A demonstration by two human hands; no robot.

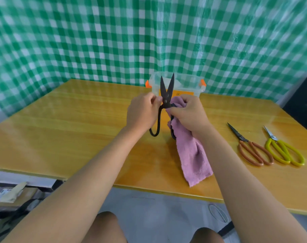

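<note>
Backdrop: green-and-white checked cloth [96, 41] behind my yellow wooden table [61, 130].
Black scissors [165, 100]: upright above the table, blades parted.
My left hand [142, 113]: pinching the scissors near the pivot.
My right hand [187, 114]: clutching a pink towel [193, 155] against the scissors.
Behind: clear plastic box [186, 85].
Right: orange-handled scissors [250, 148], yellow-handled scissors [284, 149].

Both bare forearms reach forward, converging. The left hand [142, 111] pinches black metal scissors [166, 99] near their pivot, fingers curled; the right hand [187, 114], knuckles up, clutches a bunched pink terry cloth [191, 151].
</note>
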